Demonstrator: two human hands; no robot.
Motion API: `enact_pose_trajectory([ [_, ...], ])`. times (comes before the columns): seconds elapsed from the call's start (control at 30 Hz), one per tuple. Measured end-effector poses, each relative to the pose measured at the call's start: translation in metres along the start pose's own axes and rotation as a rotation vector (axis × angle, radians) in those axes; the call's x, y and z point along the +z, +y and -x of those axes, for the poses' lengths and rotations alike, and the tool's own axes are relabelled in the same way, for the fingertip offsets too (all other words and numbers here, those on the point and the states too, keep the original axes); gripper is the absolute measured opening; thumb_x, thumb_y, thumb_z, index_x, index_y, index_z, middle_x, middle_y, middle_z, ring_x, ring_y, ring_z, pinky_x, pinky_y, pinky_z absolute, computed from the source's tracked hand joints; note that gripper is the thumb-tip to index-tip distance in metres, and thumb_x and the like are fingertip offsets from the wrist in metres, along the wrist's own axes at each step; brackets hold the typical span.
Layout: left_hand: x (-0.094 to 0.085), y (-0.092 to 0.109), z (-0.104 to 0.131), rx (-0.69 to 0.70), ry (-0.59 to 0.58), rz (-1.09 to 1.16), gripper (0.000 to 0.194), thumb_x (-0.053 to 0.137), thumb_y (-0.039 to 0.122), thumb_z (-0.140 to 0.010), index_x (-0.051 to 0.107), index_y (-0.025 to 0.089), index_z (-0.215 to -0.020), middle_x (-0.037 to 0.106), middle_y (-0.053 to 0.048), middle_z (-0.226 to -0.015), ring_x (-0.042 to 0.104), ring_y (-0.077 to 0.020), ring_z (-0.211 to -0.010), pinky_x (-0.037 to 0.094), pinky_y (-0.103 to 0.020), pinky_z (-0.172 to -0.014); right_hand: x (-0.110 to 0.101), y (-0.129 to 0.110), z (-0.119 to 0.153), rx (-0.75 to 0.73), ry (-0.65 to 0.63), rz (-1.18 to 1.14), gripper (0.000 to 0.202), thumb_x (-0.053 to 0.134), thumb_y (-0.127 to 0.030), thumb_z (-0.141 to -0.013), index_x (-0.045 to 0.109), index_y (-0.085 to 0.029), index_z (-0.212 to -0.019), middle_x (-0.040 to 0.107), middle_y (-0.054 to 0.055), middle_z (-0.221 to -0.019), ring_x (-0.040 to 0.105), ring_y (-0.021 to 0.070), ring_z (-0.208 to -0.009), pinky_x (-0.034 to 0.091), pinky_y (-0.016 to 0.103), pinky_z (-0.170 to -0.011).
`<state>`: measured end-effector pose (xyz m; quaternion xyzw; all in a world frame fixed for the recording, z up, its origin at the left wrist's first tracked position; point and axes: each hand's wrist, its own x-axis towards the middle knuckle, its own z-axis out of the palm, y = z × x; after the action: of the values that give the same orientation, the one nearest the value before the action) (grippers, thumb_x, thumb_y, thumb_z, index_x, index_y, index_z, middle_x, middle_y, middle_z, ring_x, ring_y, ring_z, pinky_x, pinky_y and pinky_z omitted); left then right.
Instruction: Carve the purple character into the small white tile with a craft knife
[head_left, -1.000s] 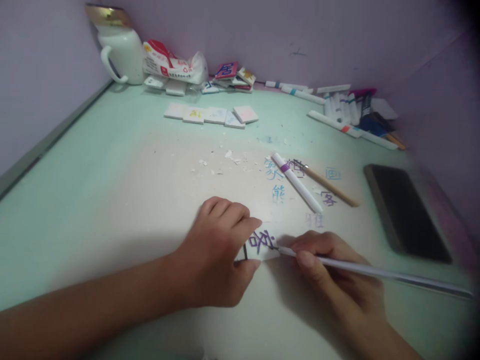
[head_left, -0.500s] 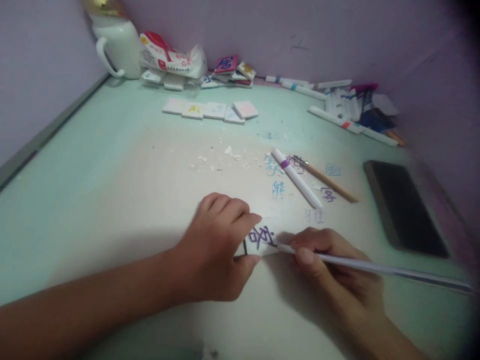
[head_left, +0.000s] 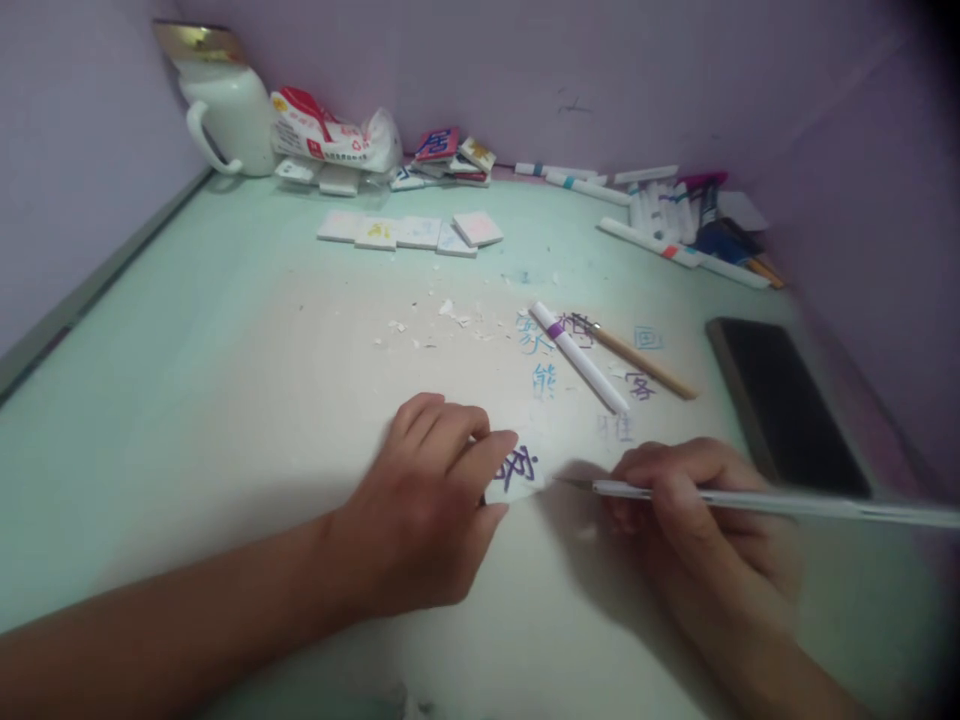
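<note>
My left hand (head_left: 427,505) lies on the table with thumb and fingers pinching a small white block (head_left: 519,468) that bears a purple written character. Part of the block is hidden under the fingers. In my right hand (head_left: 697,530) is a slim carving tool (head_left: 750,498) with a long whitish handle, held like a pen. Its thin dark tip points left, just to the right of the block and apart from it. Beyond the hands lie a white marker with a purple band (head_left: 581,360) and a wooden-handled tool (head_left: 645,362).
A dark phone (head_left: 787,405) lies at the right. White scraps (head_left: 450,315) and handwritten characters are scattered across the tabletop. Farther back are a row of pale blocks (head_left: 416,233), stacked coloured blocks (head_left: 439,145), a plastic packet (head_left: 330,135), a white mug (head_left: 236,115) and several markers (head_left: 649,240).
My right hand has drawn back to the right, and the tool's tip has come away from the block. The left hand keeps its hold. The whole view has shifted slightly.
</note>
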<state>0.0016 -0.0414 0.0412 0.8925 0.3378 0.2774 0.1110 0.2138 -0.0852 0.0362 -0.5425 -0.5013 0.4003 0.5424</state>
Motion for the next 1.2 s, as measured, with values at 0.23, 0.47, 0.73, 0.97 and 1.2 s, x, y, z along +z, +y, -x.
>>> enact_pose_trajectory([
  [0.23,-0.006,0.002,0.017,0.157,0.013,0.055,0.035,0.046,0.014,-0.091,0.046,0.023,-0.124,0.063,-0.003,-0.086,0.063,-0.0208,-0.086,0.055,-0.037,-0.076,0.000,-0.003,-0.012,-0.117,0.208,-0.299,0.012,0.067,-0.027,-0.083,0.065,-0.021,-0.073,0.058,-0.001,-0.061,0.050,0.0120,-0.049,0.039,0.026,-0.043],
  [0.47,-0.001,-0.010,0.026,0.168,-0.021,0.055,0.037,0.042,0.017,-0.094,0.047,0.025,-0.130,0.061,-0.004,-0.091,0.061,-0.0198,-0.083,0.055,-0.034,-0.069,0.003,-0.005,-0.012,-0.075,0.266,-0.301,0.018,0.071,-0.033,-0.079,0.064,-0.020,-0.069,0.057,-0.002,-0.059,0.051,0.0113,-0.049,0.040,0.025,-0.044],
  [0.73,0.006,-0.015,0.005,-0.047,0.201,0.032,0.045,0.051,0.019,-0.091,0.038,0.014,-0.134,0.053,-0.014,-0.109,0.058,-0.0195,-0.084,0.054,-0.036,-0.071,0.000,-0.001,-0.011,-0.080,0.238,-0.262,0.015,0.067,-0.031,-0.082,0.064,-0.022,-0.070,0.056,-0.001,-0.062,0.050,0.0124,-0.051,0.041,0.025,-0.044],
  [0.97,-0.004,-0.011,0.010,-0.281,0.237,0.095,0.033,0.046,0.030,-0.091,0.049,0.018,-0.121,0.058,-0.006,-0.089,0.054,-0.0205,-0.082,0.047,-0.037,-0.072,-0.003,0.001,-0.010,-0.043,0.221,-0.237,0.016,0.066,-0.032,-0.082,0.065,-0.021,-0.071,0.056,0.000,-0.061,0.050,0.0122,-0.052,0.040,0.024,-0.044],
  [1.2,0.006,-0.021,0.008,-0.224,0.050,0.066,0.061,0.042,0.009,-0.077,0.034,0.017,-0.137,0.052,-0.013,-0.131,0.044,-0.0292,-0.123,0.037,-0.053,-0.103,-0.001,-0.004,-0.009,0.024,0.232,-0.201,0.015,0.067,-0.033,-0.081,0.067,-0.020,-0.071,0.055,0.000,-0.064,0.051,0.0106,-0.051,0.042,0.022,-0.045],
])
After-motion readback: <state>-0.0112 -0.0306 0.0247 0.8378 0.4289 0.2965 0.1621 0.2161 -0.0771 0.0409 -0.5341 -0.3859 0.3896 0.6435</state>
